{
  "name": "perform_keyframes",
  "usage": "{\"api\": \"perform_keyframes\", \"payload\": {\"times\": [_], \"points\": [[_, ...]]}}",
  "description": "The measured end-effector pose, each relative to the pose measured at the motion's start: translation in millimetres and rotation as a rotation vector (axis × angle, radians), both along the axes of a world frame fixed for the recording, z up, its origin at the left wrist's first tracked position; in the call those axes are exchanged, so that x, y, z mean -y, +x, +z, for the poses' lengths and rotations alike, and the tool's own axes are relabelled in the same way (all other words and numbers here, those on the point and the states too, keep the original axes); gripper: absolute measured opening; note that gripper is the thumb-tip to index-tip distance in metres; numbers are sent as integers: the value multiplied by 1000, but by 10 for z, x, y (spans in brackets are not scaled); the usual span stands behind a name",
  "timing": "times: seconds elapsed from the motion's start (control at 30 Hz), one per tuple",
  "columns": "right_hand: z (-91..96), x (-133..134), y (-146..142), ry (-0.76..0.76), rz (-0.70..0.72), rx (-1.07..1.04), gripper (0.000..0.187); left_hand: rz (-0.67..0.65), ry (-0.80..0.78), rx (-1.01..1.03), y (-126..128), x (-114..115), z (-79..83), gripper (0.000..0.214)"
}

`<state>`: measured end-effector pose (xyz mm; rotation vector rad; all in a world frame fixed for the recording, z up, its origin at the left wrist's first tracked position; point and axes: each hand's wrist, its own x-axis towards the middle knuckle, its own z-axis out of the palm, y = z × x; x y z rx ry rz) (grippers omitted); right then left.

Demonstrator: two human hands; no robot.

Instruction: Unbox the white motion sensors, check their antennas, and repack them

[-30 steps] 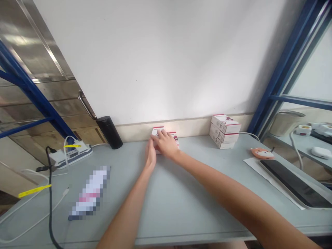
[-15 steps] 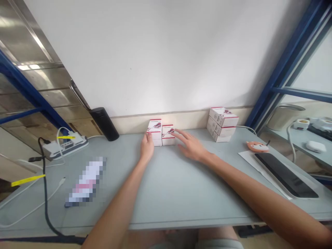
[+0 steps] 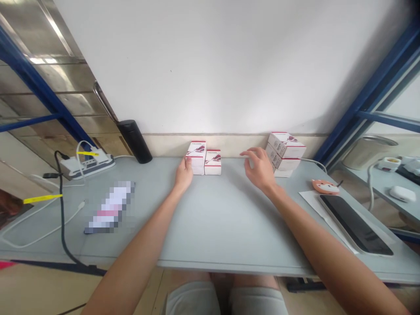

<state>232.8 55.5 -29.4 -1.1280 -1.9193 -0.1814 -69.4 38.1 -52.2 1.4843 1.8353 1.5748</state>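
My left hand (image 3: 184, 173) is at the left side of a stack of small white boxes (image 3: 197, 158) with red edges, its thumb on the front and its other fingers mostly hidden behind. Close against that stack stands a lower white box (image 3: 213, 162) of the same print. Over the table, my right hand (image 3: 259, 167) is held with fingers apart and bent, nothing between them. Just behind and right of it rises another stack of similar boxes (image 3: 291, 153), partly covered by the hand.
The grey table (image 3: 226, 227) meets a white wall. On the left are a black cylinder (image 3: 136, 142), a power strip (image 3: 90, 166) with cables, and a blurred-out item (image 3: 111, 208). On the right lie an orange-and-white object (image 3: 324, 187) and a phone-like black-screened device (image 3: 356, 225) on paper.
My right hand has left the lower box and moved right to the other stack. My left hand stays at its stack. The view has shifted slightly.
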Motion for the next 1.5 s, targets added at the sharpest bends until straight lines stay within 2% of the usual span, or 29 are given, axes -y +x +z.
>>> {"api": "perform_keyframes", "payload": {"times": [0.13,0.2,0.3,0.43,0.53,0.6,0.67,0.77,0.87,1.0,1.07,1.17,1.3,1.37,1.5], "points": [[-109,60,-126,-71,85,58,34,1,5,-5,-1,5,-4,55],[-138,48,-128,-70,72,93,34,2,8,-5,-10,4,-8,55],[-99,-22,-9,26,-74,83,36,3,15,-1,-26,2,-13,54],[67,-122,280,195,-330,11,41,10,24,1,-34,8,-6,53],[169,-174,492,287,-464,-59,41,19,21,-9,-40,14,6,51],[176,-214,610,303,-532,-94,38,29,15,-15,-45,15,15,50],[132,-265,702,265,-581,-117,44,39,14,-19,-40,19,26,48],[37,-332,787,154,-612,-152,54,53,32,-26,12,49,58,44],[4,-338,797,82,-611,-181,52,113,86,-44,123,130,124,42],[74,-243,660,157,-561,-178,42,210,193,-82,313,286,252,39],[118,-158,519,219,-486,-170,37,116,216,-71,424,351,294,27],[153,31,234,230,-282,-153,37,-163,155,-36,620,411,285,16],[129,348,-173,187,21,-180,39,-513,-2,38,862,487,191,42],[113,468,-313,168,137,-218,39,-626,-55,121,922,536,166,52],[115,519,-383,72,242,-264,40,-786,-118,328,940,588,200,71]]}}
